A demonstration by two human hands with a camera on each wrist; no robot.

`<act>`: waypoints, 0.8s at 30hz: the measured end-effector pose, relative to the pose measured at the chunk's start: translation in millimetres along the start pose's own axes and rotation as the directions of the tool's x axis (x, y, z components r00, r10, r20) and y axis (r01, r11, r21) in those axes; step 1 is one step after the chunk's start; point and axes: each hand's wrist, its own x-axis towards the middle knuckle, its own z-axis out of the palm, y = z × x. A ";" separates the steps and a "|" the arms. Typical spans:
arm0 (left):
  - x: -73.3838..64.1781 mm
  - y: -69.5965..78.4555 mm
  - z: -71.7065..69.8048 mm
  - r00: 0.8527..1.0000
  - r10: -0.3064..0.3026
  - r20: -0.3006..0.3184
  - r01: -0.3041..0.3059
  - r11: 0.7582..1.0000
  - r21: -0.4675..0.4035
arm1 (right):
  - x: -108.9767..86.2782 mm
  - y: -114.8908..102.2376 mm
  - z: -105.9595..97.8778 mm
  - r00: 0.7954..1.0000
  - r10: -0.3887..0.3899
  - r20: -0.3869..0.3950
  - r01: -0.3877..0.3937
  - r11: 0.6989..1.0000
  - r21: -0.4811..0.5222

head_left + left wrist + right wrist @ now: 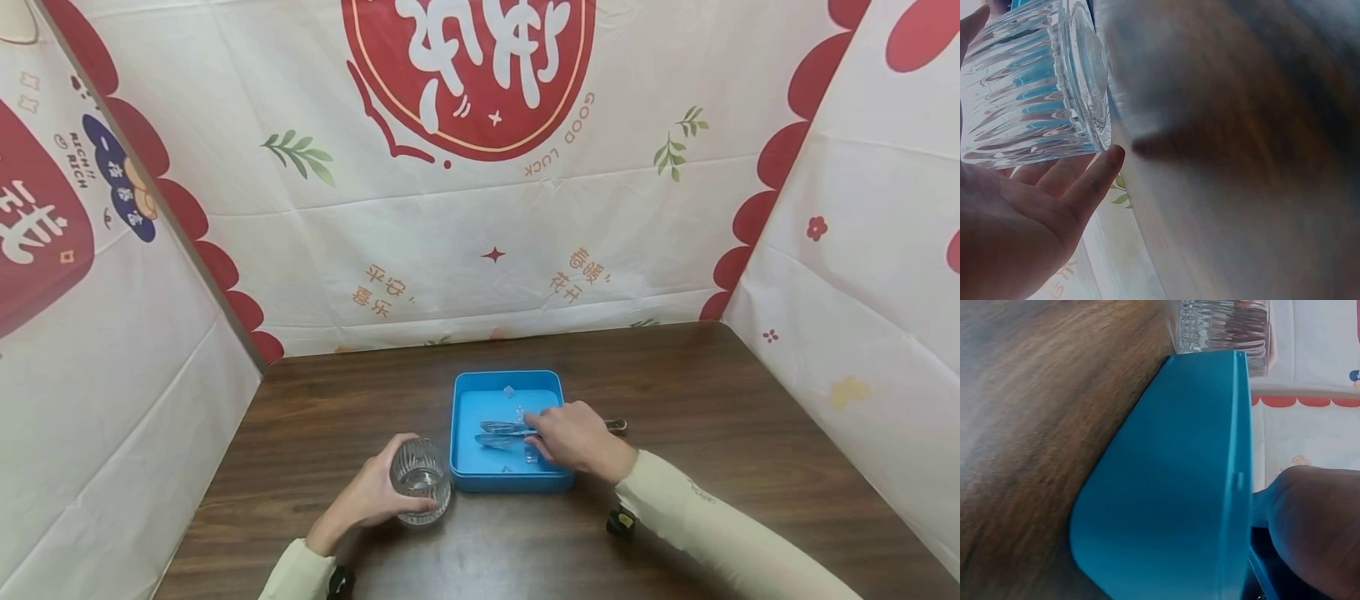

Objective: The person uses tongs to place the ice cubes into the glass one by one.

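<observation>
My left hand [377, 490] holds a clear ribbed glass [422, 463], its thumb and fingers around the sides. In the left wrist view, fingertips reach the thick base of the glass [1029, 87]. My right hand [576, 435] grips a pair of metal tongs [501, 432] over a blue tray [512, 483]. The tips of the tongs point left inside the tray, and their rear end shows beyond the hand. Several clear cubes, like this one [531, 455], lie in the tray. In the right wrist view, the tray's wall [1160, 475] hides most of the tongs.
A brown wood-grain table [337, 383] carries everything. The glass is close beside the tray's left wall. White printed cloth [465, 217] with red scalloped borders stands behind the table and along both sides.
</observation>
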 end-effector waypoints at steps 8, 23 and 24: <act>0.8 -1.0 0.5 1.000 0.001 -0.005 -0.001 1.000 0.005 | 4.9 -3.9 -5.7 1.000 -0.006 0.009 0.006 0.999 -0.032; 0.6 -0.8 -0.4 1.000 0.000 0.000 0.000 1.000 0.002 | 7.3 -5.5 -5.7 1.000 -0.019 -0.009 0.018 0.998 -0.059; 0.4 -0.8 -0.6 1.000 0.001 0.002 -0.001 1.000 0.002 | 7.1 -5.0 -5.6 1.000 -0.021 -0.016 0.020 0.998 -0.055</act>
